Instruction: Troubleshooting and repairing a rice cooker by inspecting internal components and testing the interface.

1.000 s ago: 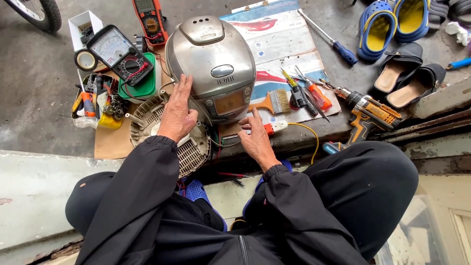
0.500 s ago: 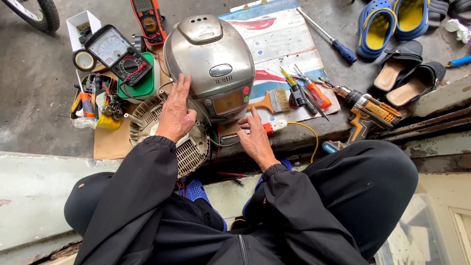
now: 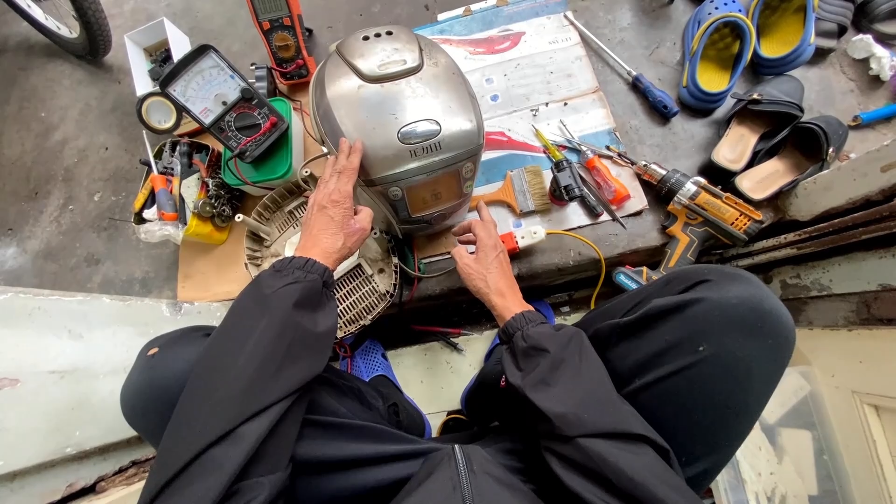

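Seated at the edge of a concrete step [image 3: 112,345], with a silver rice cooker [image 3: 397,117] tilted on its side just beyond the edge, lid away and control panel facing back. Left hand [image 3: 331,215] laid flat and open against the cooker's left flank, steadying rather than gripping; right hand [image 3: 483,266] loosely curled, index finger stretched to the lower edge of the panel, holding nothing. Best done, by the look of it, with the left palm kept firm so the rounded body does not roll, and the fingertip worked lightly along the seam, clear of the loose wires trailing below. Beneath the left wrist, a round slotted base plate [image 3: 359,289], touching the cooker. Toward the far left corner, a small white box [image 3: 149,42] with small parts too dim to tell, and below it a shallow dish [image 3: 182,196] crowded with pliers and dark metal bits. Between them, an analogue meter [image 3: 219,98] on a green case. Right of the cooker, a paintbrush [image 3: 518,191], screwdrivers and a cordless drill [image 3: 700,210] on a printed board.
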